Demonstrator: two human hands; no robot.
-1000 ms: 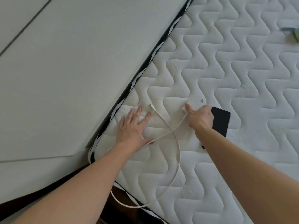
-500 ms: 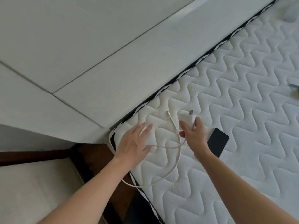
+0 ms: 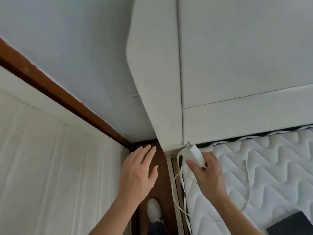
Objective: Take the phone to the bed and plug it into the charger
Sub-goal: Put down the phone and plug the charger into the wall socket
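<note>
Right hand (image 3: 205, 173) at lower centre-right of the frame, fingers clamped round the white charger block (image 3: 195, 155): thumb along its left face, the other fingers wrapped behind its right side, prongs left bare and aimed toward the upper left, at the corner where the pale headboard (image 3: 237, 65) ends. Held so, probably, to carry the prongs over the bed's edge to a wall outlet; no outlet in view, so only a guess. Block poking out beyond the fingertips, touching thumb and fingers, its lower end buried in the palm. White cable (image 3: 174, 189) drooping from under the hand in a loop down the bed's side, another run trailing to the right across the quilted mattress (image 3: 271, 167), left slack because nothing is pulling on it. Left hand (image 3: 138, 173) at lower centre, flat, fingers spread and empty, hovering over the brown floor (image 3: 160, 175) in the gap between bed and white panelled wall, likely for balance or to feel the way. Phone (image 3: 291, 224) lying dark face up on the mattress in the lower right corner, well apart from both hands, touched by neither; already on the bed, not yet joined to the cable. A white shoe (image 3: 154, 210) on the floor at bottom centre.
</note>
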